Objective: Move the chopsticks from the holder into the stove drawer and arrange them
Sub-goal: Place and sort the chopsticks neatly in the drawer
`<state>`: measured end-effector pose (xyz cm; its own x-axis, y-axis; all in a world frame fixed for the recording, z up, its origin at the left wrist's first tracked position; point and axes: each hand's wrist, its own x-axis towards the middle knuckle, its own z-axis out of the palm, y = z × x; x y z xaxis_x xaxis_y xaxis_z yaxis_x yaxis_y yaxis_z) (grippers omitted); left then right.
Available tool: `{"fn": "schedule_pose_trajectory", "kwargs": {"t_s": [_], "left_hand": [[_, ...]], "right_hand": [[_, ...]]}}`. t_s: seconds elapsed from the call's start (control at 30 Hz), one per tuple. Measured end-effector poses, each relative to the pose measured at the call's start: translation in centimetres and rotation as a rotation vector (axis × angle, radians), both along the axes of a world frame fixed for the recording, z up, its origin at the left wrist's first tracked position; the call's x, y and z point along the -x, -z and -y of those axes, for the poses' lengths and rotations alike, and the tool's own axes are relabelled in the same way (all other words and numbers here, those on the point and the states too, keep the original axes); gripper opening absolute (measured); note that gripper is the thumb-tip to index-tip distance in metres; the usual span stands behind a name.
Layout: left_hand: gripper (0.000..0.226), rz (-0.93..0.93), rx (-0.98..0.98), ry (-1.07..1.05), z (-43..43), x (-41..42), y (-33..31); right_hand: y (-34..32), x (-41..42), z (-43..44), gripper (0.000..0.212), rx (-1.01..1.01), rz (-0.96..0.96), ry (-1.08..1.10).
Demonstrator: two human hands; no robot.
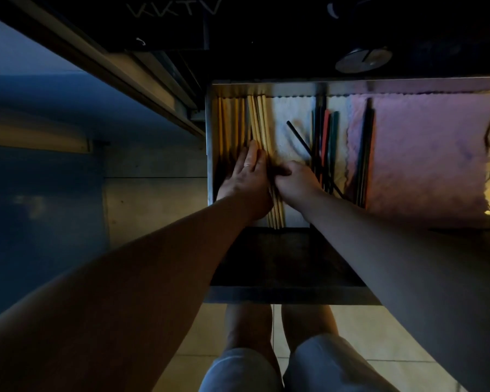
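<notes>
The metal stove drawer [266, 89] is pulled out below the stove. At its left side lie several pale wooden chopsticks [259, 120], lengthwise in rows. My left hand [246, 174] rests flat on them with fingers spread. My right hand [296, 179] is curled beside it, its fingers pinched on the wooden chopsticks near their middle. Several dark, red and green chopsticks [324, 137] lie to the right on a white cloth [290, 114], and one black chopstick [299, 138] lies slanted across it. The holder is not in view.
A pink cloth [425, 154] lines the drawer's right part, with dark chopsticks [365, 154] along its left edge. A stove knob [362, 59] sits above the drawer. The drawer front [286, 295] is near my knees. Tiled floor lies below.
</notes>
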<state>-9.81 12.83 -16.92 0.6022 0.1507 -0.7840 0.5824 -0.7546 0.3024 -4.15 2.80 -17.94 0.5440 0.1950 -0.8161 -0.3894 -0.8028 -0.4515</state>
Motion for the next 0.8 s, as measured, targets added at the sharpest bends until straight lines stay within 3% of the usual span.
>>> {"fn": "schedule_pose_trajectory", "kwargs": {"t_s": [0.27,0.4,0.5,0.6,0.8], "left_hand": [[0.098,-0.065,-0.02,-0.062,0.0,-0.6,0.4],[0.093,-0.035,-0.073,0.009,0.1,-1.0,0.5],[0.097,-0.003,-0.081,0.118,-0.1,-0.5,0.5],[0.103,-0.043,-0.064,0.027,-0.2,-0.2,0.7],[0.104,-0.061,-0.048,0.077,0.1,-0.1,0.9]], "right_hand": [[0.0,0.2,0.1,0.019,-0.022,-0.034,0.019],[0.0,-0.3,0.4,0.026,0.033,0.077,-0.045],[0.4,-0.5,0.6,0.033,0.023,0.031,-0.024],[0.4,-0.6,0.7,0.043,0.034,-0.008,-0.015],[0.3,-0.6,0.4,0.041,0.021,-0.075,0.031]]}}
